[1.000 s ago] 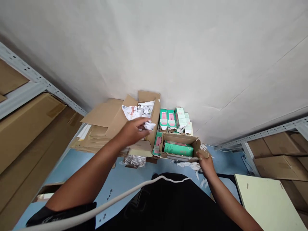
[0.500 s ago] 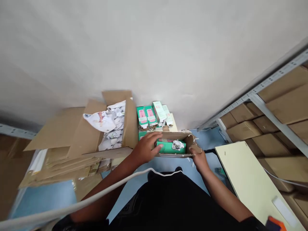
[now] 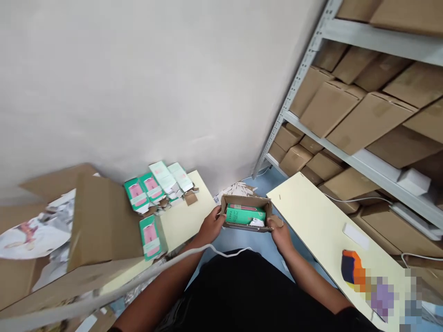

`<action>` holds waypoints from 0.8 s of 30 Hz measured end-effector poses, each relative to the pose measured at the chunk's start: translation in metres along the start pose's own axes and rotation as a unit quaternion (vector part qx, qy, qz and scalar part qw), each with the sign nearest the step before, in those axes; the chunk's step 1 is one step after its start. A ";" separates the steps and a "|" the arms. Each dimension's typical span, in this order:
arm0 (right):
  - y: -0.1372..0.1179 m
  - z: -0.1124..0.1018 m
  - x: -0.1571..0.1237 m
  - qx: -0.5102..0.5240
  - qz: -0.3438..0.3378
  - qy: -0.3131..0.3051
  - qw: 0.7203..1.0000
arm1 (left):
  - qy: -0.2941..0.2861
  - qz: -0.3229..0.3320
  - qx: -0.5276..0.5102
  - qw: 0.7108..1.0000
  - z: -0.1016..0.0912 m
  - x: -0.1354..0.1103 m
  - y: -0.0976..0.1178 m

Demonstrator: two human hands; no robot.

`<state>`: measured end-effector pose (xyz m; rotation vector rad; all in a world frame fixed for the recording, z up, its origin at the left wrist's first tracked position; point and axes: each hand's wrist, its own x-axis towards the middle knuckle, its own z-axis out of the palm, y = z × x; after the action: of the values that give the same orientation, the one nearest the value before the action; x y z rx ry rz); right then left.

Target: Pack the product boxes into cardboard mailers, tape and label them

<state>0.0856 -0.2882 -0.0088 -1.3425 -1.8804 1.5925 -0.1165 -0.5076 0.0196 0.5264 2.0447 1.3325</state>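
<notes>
Between my two hands, in the head view, is a small open cardboard box (image 3: 247, 201). My left hand (image 3: 212, 226) grips its left end, and my right hand (image 3: 279, 232) is closed on the right end beside a torn flap. Inside lies a green product box (image 3: 242, 215) with a wad of crumpled white paper (image 3: 257, 222) on its lower right. The carton is held over the gap between two tables, above the blue floor.
Left, a pale table (image 3: 180, 214) carries several green-and-pink boxes (image 3: 150, 237) and a large carton (image 3: 104, 221) of crumpled paper. Right, another pale table (image 3: 304, 216) holds an orange-and-dark object (image 3: 350, 267). Shelves of cardboard boxes (image 3: 372, 120) stand behind it. A white cable (image 3: 194, 250) crosses in front of me.
My view has turned right, showing more of the shelves and right table. The held box has moved away from the left table, and my left hand has shifted to its left end.
</notes>
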 end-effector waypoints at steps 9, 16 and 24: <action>0.075 -0.158 0.064 0.034 0.050 0.110 0.992 | -0.081 0.086 0.057 0.991 0.187 0.096 0.053; 0.113 -0.235 0.092 0.086 0.049 0.195 0.976 | -0.146 0.124 0.076 0.978 0.307 0.157 0.092; 0.151 -0.260 0.128 0.137 0.051 0.253 0.956 | -0.242 0.169 0.138 0.945 0.382 0.213 0.115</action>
<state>0.2820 -0.0437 -0.1008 -1.5536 -1.2592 1.3255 -0.0054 -0.0745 -0.0460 1.2469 1.7767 0.9639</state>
